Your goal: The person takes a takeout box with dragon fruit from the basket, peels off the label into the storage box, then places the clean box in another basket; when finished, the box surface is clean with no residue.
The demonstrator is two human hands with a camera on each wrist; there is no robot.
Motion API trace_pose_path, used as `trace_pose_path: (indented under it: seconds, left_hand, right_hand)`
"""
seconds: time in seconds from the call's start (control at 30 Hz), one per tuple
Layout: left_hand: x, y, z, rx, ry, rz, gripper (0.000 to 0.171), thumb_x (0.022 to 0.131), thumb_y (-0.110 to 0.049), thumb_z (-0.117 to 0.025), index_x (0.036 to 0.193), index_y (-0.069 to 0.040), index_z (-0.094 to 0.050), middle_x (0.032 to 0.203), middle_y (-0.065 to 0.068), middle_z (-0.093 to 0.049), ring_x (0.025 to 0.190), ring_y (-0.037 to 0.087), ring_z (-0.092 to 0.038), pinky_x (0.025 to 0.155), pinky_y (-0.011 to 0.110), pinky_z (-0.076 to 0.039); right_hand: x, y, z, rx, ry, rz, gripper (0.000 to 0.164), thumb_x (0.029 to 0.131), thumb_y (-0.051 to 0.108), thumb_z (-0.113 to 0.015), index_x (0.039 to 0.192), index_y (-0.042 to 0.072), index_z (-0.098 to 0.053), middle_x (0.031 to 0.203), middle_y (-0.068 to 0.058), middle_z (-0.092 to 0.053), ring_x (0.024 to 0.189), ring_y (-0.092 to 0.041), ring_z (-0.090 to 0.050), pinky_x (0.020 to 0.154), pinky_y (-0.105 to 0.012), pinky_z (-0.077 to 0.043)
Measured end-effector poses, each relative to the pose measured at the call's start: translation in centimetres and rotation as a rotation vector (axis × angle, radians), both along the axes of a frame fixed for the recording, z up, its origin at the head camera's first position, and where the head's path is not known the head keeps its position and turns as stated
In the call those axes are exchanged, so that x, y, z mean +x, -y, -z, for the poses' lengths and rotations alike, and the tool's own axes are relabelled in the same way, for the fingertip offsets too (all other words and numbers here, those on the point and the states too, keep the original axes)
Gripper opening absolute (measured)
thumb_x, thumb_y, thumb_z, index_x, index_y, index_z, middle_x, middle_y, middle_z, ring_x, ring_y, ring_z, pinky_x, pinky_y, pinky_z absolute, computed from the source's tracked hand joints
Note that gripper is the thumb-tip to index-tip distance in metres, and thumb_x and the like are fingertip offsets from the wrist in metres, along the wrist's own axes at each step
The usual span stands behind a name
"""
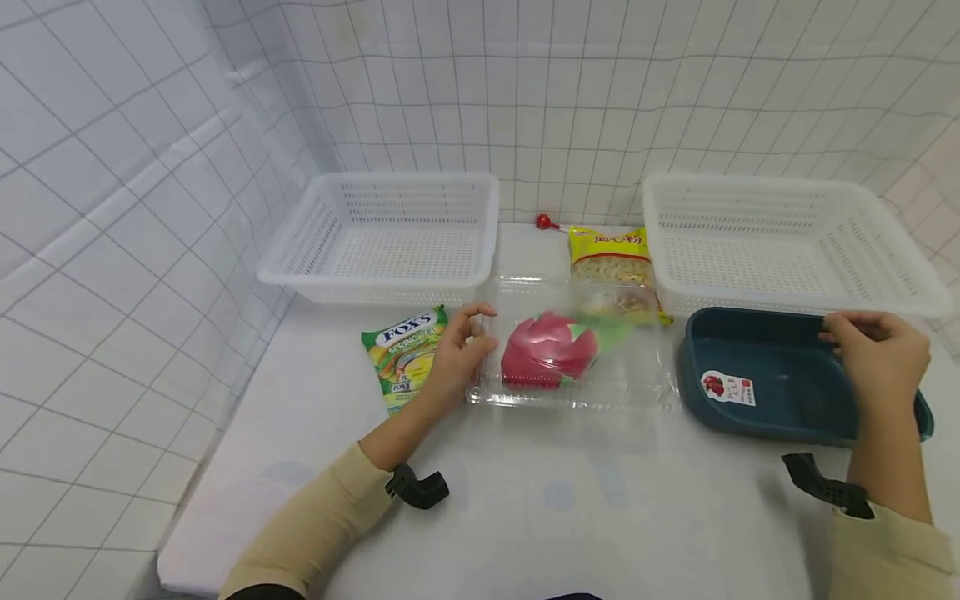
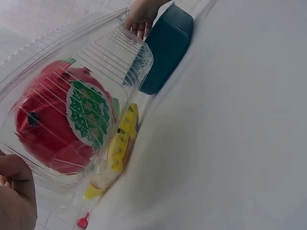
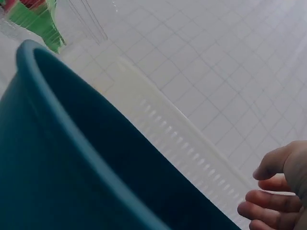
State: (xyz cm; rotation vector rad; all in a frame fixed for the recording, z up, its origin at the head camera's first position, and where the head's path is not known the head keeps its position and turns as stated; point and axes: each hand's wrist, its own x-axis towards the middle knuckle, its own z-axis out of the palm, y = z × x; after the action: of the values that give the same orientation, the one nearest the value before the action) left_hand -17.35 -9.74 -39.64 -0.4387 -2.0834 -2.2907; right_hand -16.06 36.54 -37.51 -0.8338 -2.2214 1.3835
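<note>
My left hand (image 1: 452, 360) grips the left edge of a clear plastic clamshell box (image 1: 637, 367). Inside the box lies a shiny red packet (image 1: 551, 346), its green label (image 2: 88, 114) visible in the left wrist view. The box overlaps part of a yellow bag (image 1: 611, 246) behind it. Over the right side of a dark teal basin (image 1: 787, 429) is my right hand (image 1: 885, 358), its fingers loosely bent with nothing held. In the right wrist view, a gap shows between thumb and fingers, and the basin's rim (image 3: 81, 139) fills the lower left.
Two white perforated baskets stand along the back, one left (image 1: 378, 290) and one right (image 1: 795, 304). A green FOX'S candy bag (image 1: 401, 354) lies left of the box. Between the baskets is a red lollipop (image 1: 544, 222). Tiled-pattern sheeting (image 1: 525, 100) rises behind the white table (image 1: 525, 517).
</note>
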Motion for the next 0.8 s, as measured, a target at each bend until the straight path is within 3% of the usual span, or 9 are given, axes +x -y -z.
trace_pose_path:
  seconds: [0.1,0.43,0.8]
  left_hand:
    - [-0.7,-0.3,-0.7,0.006,0.005,0.022,0.033,0.089,-0.001,-0.053,0.122,-0.001,-0.049,0.078,0.002,-0.04,0.047,0.008,-0.034,0.043,0.019,-0.028]
    - [-2.7,-1.7,-2.8,0.083,0.008,0.082,0.031,0.087,-0.005,-0.054,0.118,-0.011,-0.053,0.072,0.0,-0.038,0.046,0.008,-0.032,0.041,0.019,-0.026]
    - [-4.7,-3.3,-4.1,0.189,-0.005,0.121,0.029,0.089,-0.005,-0.053,0.112,-0.023,-0.056,0.068,-0.001,-0.039,0.045,0.008,-0.032,0.04,0.018,-0.027]
  right_hand:
    - [-0.4,-0.1,-0.3,-0.076,-0.037,0.04,0.01,0.091,0.018,-0.065,0.085,0.027,-0.063,0.063,0.027,-0.055,0.054,0.011,-0.056,0.053,-0.007,-0.042]
    - [-0.9,-0.2,-1.1,-0.522,-0.174,0.111,0.018,0.088,0.001,-0.066,0.098,0.014,-0.06,0.063,0.008,-0.064,0.047,-0.007,-0.063,0.043,-0.02,-0.05]
    - [-2.8,-2.5,1.5,-0.677,-0.358,0.087,0.032,0.079,-0.009,-0.075,0.1,0.007,-0.056,0.071,-0.004,-0.068,0.06,-0.014,-0.07,0.052,-0.024,-0.055]
